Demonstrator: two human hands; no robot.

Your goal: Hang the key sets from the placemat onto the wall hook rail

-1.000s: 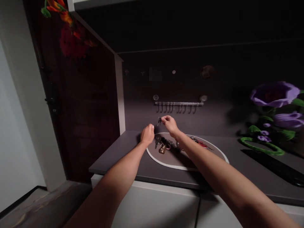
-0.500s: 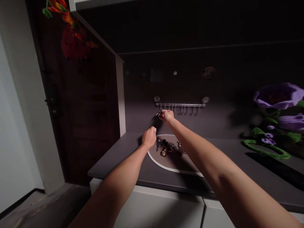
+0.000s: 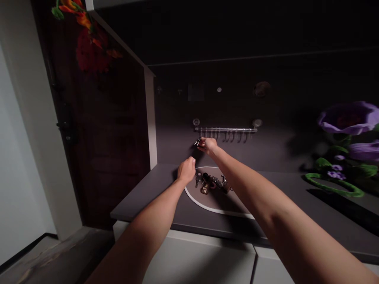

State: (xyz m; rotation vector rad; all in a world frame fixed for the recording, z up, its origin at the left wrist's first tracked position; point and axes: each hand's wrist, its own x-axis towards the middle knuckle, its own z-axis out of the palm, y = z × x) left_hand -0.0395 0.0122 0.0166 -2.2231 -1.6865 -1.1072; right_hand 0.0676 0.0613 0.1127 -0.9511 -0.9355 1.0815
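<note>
Near the centre of the frame, your right hand (image 3: 209,144) has its thumb and fingertips pinching a small bunch of keys (image 3: 197,141) just below the left end of the clear rail (image 3: 226,129); whether the bunch touches one of the hooks (image 3: 244,136) is too small to tell. That grip at one end seems to leave the metal jutting free toward the left. Your left hand (image 3: 186,169), a little lower and to the left, has its fingers curled in; you cannot tell from here whether they pinch anything. It is at the left edge of the oval mat (image 3: 204,204), perhaps kept low to stay clear of the right. More keys and trinkets (image 3: 205,189) lie heaped on the mat, whose pale rim probably helps keep them together on the grey counter (image 3: 145,197).
</note>
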